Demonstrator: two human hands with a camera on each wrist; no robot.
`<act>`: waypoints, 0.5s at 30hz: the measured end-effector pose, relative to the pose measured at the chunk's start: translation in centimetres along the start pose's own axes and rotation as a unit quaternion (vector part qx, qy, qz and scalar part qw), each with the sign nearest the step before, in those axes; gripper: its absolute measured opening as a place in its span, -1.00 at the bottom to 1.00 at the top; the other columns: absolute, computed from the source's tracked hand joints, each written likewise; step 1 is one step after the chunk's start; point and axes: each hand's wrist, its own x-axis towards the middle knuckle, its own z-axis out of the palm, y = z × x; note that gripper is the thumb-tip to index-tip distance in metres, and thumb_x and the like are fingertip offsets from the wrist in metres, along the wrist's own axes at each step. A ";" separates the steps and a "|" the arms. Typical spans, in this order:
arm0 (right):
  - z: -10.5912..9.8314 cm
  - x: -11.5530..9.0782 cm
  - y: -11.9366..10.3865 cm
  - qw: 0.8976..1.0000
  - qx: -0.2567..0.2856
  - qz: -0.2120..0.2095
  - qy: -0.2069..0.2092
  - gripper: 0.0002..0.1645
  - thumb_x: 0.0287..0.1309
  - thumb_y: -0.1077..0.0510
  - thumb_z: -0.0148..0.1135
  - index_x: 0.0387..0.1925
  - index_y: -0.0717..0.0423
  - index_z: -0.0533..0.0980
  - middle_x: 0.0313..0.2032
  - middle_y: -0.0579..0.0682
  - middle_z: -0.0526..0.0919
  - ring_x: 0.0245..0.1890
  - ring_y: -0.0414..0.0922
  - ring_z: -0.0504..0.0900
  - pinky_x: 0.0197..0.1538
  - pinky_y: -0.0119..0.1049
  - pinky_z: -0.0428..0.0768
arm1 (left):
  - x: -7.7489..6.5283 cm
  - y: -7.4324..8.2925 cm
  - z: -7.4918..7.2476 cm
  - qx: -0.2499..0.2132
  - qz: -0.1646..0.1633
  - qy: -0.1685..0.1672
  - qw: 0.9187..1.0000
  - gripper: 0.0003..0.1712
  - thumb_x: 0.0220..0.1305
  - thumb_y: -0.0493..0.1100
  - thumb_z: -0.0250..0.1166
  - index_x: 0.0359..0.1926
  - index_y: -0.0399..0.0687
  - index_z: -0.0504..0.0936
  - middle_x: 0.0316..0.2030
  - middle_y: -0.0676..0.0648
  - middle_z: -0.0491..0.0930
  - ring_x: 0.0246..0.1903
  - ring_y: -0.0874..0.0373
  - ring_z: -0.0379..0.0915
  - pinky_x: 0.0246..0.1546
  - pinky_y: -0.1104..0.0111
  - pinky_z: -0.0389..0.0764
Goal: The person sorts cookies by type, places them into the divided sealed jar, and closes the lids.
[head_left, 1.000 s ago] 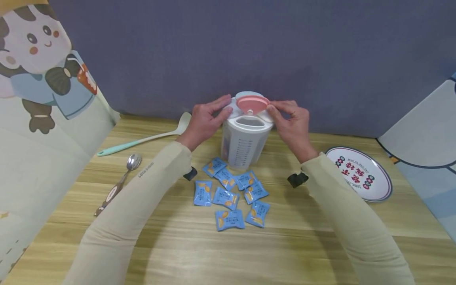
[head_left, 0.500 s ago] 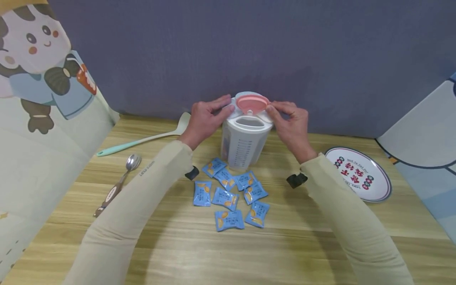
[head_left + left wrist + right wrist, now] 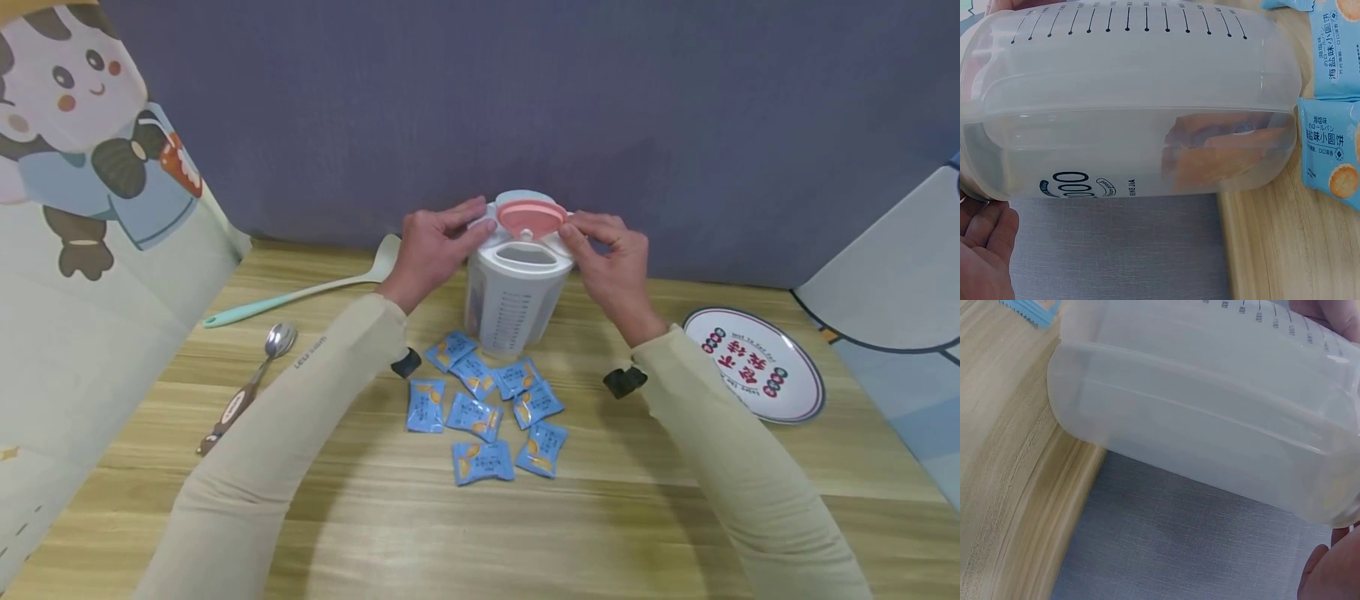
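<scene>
In the head view a translucent plastic canister (image 3: 517, 300) with measuring marks stands upright at the back of the table. On top sits its white lid (image 3: 551, 243), with a raised pink flap (image 3: 531, 218) and an oval recess in front of it. My left hand (image 3: 438, 250) grips the lid's left edge, thumb on top. At the right edge, my right hand (image 3: 611, 258) pinches the lid near the flap with thumb and index finger. Through the canister wall in the left wrist view, something orange-brown (image 3: 1222, 153) shows near the bottom. Several blue snack packets (image 3: 480, 417) lie before the canister.
A pale spatula-like utensil with a mint handle (image 3: 247, 314) lies at the back left, its head partly behind my left hand. Nearer is a metal spoon (image 3: 281, 340). A white plate with red print (image 3: 791, 392) sits to the right. A grey-blue wall panel (image 3: 675, 125) rises behind.
</scene>
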 end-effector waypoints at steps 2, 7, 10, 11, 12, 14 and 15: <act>0.0 0.0 0.1 1.000 0.002 0.001 0.003 -0.92 0.03 0.48 0.30 -0.38 0.50 0.62 -0.31 0.34 0.66 -0.11 0.17 0.57 0.07 -0.24 0.47 | 0.0 0.0 -0.1 0.002 -0.002 -0.002 1.000 -0.56 0.14 -0.01 0.40 0.00 -0.13 0.64 0.02 0.03 0.58 -0.01 0.34 0.49 -0.04 0.53 0.49; 0.1 -0.1 0.2 1.000 0.008 0.003 0.009 -0.92 0.01 0.51 0.30 -0.38 0.52 0.61 -0.29 0.36 0.65 -0.11 0.19 0.57 0.07 -0.24 0.46 | 0.2 0.1 -0.1 0.006 -0.001 -0.005 1.000 -0.54 0.13 0.02 0.40 -0.01 -0.13 0.64 0.01 0.03 0.59 -0.02 0.34 0.51 -0.05 0.52 0.50; 0.0 -0.1 0.3 1.000 0.010 -0.003 0.004 -0.92 0.01 0.51 0.30 -0.37 0.52 0.61 -0.29 0.37 0.64 -0.10 0.18 0.57 0.07 -0.23 0.46 | 0.2 0.0 0.0 0.006 -0.004 -0.005 1.000 -0.54 0.13 0.03 0.40 -0.01 -0.12 0.65 0.01 0.04 0.59 -0.03 0.35 0.51 -0.06 0.53 0.51; 0.0 -0.1 0.3 1.000 0.012 -0.002 0.005 -0.92 0.01 0.51 0.30 -0.37 0.53 0.61 -0.29 0.37 0.64 -0.10 0.16 0.57 0.07 -0.24 0.46 | 0.3 0.0 0.0 0.004 -0.005 -0.004 1.000 -0.54 0.13 0.02 0.41 -0.01 -0.12 0.65 0.00 0.04 0.59 -0.03 0.35 0.51 -0.06 0.53 0.50; 0.0 -0.1 0.4 1.000 0.016 -0.004 0.004 -0.91 0.02 0.51 0.29 -0.37 0.53 0.61 -0.29 0.37 0.64 -0.10 0.16 0.57 0.06 -0.24 0.46 | 0.2 0.0 0.0 0.002 -0.005 -0.003 1.000 -0.55 0.13 0.02 0.41 -0.01 -0.12 0.65 0.00 0.04 0.59 -0.03 0.35 0.51 -0.06 0.53 0.50; 0.0 -0.2 0.5 1.000 0.026 -0.007 0.001 -0.91 0.03 0.51 0.28 -0.36 0.54 0.60 -0.28 0.39 0.63 -0.09 0.14 0.57 0.07 -0.24 0.48 | 0.2 0.0 0.0 0.003 -0.006 -0.001 1.000 -0.55 0.12 0.02 0.41 -0.02 -0.11 0.65 0.00 0.04 0.59 -0.03 0.36 0.51 -0.06 0.53 0.50; -0.1 -0.2 0.6 0.999 0.035 -0.004 0.002 -0.90 0.03 0.52 0.28 -0.35 0.54 0.60 -0.28 0.39 0.63 -0.08 0.12 0.57 0.07 -0.24 0.49 | 0.2 -0.1 0.0 0.002 -0.005 0.000 1.000 -0.55 0.12 0.01 0.41 -0.02 -0.12 0.65 0.00 0.03 0.59 -0.03 0.35 0.51 -0.06 0.52 0.50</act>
